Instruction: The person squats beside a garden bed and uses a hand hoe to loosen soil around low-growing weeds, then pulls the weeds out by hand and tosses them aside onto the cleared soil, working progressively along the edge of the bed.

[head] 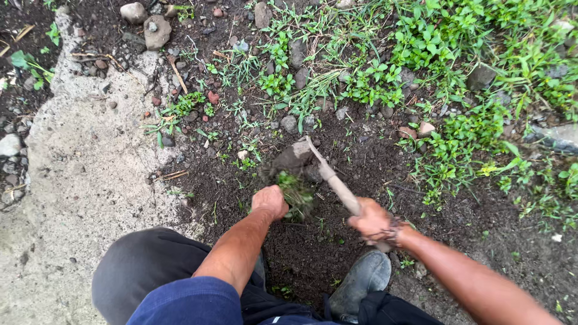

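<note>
My left hand [270, 201] is closed around a clump of green weeds [295, 194] low over the dark soil [337, 241]. My right hand [373, 221] grips the wooden handle [338, 188] of a small hoe. Its muddy blade [294, 157] rests in the dirt just above the weed clump. The handle slants from the blade down to my right hand. A cord or bracelet wraps my right wrist.
A pale concrete slab [78, 180] lies to the left. Green weeds [433, 54] cover the upper right ground. Stones [158, 30] are scattered at the top. My dark boot [361, 280] and bent knee [144, 265] are at the bottom.
</note>
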A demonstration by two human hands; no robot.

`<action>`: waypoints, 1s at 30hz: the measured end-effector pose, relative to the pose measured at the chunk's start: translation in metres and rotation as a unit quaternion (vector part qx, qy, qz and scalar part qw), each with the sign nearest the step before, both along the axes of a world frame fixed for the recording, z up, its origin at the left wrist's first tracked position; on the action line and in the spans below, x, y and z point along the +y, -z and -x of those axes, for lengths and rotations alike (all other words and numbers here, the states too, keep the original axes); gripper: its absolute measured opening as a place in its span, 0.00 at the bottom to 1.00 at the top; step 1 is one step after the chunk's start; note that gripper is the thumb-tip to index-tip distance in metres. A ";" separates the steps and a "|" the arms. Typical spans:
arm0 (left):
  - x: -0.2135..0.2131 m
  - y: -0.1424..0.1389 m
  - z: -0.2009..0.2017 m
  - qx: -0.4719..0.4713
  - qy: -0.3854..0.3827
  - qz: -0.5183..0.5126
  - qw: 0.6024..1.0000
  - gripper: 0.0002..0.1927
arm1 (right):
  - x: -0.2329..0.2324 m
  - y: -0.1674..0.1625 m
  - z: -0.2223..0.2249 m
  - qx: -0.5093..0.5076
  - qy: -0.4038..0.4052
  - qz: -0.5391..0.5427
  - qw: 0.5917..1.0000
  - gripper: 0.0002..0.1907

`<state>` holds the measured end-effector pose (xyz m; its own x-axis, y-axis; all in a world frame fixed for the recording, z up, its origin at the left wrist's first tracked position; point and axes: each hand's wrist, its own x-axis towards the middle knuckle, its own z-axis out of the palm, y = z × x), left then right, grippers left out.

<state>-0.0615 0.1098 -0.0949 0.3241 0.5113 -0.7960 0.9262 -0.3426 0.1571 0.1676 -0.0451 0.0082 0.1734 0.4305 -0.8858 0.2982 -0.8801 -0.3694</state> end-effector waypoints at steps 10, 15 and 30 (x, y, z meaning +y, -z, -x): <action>-0.022 -0.050 -0.012 -0.053 0.111 -0.002 0.992 0.30 | 0.011 -0.006 -0.024 -0.055 0.068 -0.198 0.976 0.16; 0.012 -0.050 -0.011 -0.146 0.189 -0.168 0.956 0.30 | 0.009 -0.004 -0.023 -0.039 0.091 -0.224 0.970 0.17; 0.109 -0.037 -0.020 -0.201 -0.169 -0.121 0.957 0.17 | 0.007 -0.015 -0.034 -0.023 0.121 -0.221 0.968 0.20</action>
<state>-0.0415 0.2185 -0.0581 0.3634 0.7948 -0.4860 0.8716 -0.1058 0.4787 0.2019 -0.0380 0.0236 0.3503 0.7075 -0.6138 0.1281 -0.6853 -0.7169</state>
